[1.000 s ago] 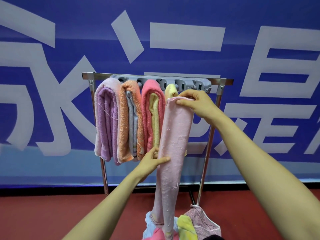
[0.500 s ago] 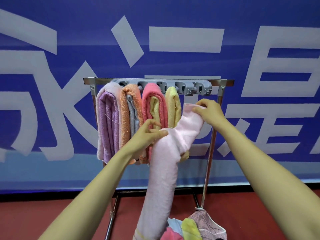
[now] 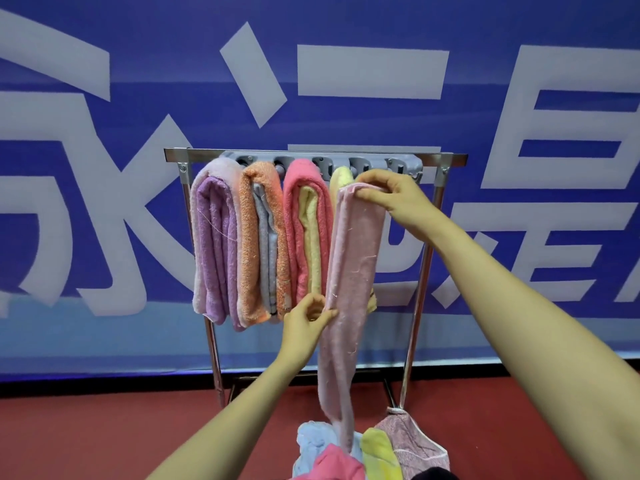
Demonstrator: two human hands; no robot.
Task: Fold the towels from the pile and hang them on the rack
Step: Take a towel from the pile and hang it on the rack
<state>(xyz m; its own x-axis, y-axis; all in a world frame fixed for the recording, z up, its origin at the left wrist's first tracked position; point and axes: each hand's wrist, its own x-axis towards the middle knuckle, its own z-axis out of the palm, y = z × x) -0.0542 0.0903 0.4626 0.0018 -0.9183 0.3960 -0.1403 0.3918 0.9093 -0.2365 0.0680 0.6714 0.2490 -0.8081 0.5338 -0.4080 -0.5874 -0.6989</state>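
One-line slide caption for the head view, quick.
Right hand pinches the top of a long pale pink towel before the rack; left hand pinches its edge midway.

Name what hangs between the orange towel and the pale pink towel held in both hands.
In the head view: a coral towel wrapped round a pale yellow towel, then a second yellow towel partly hidden behind the held towel.

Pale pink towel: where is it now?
The pale pink towel hangs mid-frame, head view, before the rack; right hand pinches its top, left hand its side.
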